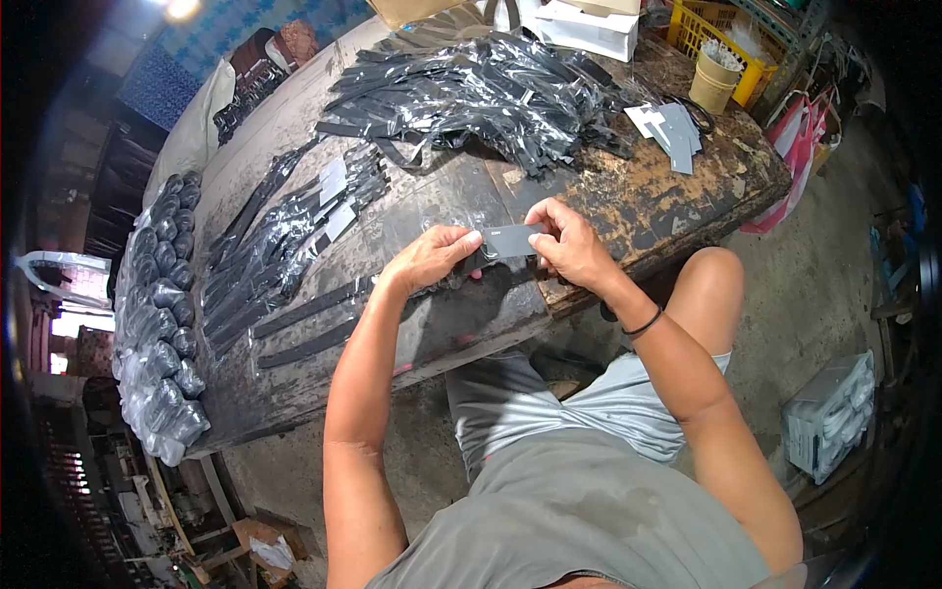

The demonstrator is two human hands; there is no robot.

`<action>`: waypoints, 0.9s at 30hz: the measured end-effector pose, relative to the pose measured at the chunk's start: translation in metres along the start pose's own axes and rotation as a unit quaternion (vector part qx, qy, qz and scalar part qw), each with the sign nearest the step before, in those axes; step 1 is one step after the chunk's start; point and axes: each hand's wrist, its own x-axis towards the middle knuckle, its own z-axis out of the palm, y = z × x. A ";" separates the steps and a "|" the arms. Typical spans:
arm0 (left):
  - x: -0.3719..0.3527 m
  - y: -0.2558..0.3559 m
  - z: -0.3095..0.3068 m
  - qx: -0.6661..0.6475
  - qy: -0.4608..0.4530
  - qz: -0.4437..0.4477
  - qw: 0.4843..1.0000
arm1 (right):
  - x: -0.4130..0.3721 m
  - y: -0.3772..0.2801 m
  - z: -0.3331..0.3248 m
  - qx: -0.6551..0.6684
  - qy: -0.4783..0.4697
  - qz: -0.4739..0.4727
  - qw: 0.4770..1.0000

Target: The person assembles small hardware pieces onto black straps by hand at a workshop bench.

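Between my two hands, above the near edge of the worn wooden table, is a small grey card. My left hand pinches its left end with the thumb on top. The card's right end is between the thumb and fingers of my right hand. Below my left hand, black straps in clear plastic lie on the table. Further left is a bundle of wrapped black straps with light grey cards on it. A large heap of wrapped black straps lies beyond my hands.
More grey cards lie at the table's right, near a beige cup and a yellow crate. Rolled, plastic-wrapped items line the left edge. A white box stands at the back. A clear bin is on the floor.
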 end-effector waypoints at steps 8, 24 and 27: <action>0.000 0.000 0.002 -0.004 0.003 0.003 1.000 | 0.003 -0.004 -0.003 -0.015 -0.038 0.030 0.999; 0.014 0.003 0.008 0.039 0.034 0.056 0.997 | -0.002 0.002 0.007 0.014 0.000 0.051 0.999; 0.011 0.004 0.010 0.026 0.029 0.055 0.998 | -0.004 0.002 0.008 -0.010 0.004 0.066 0.998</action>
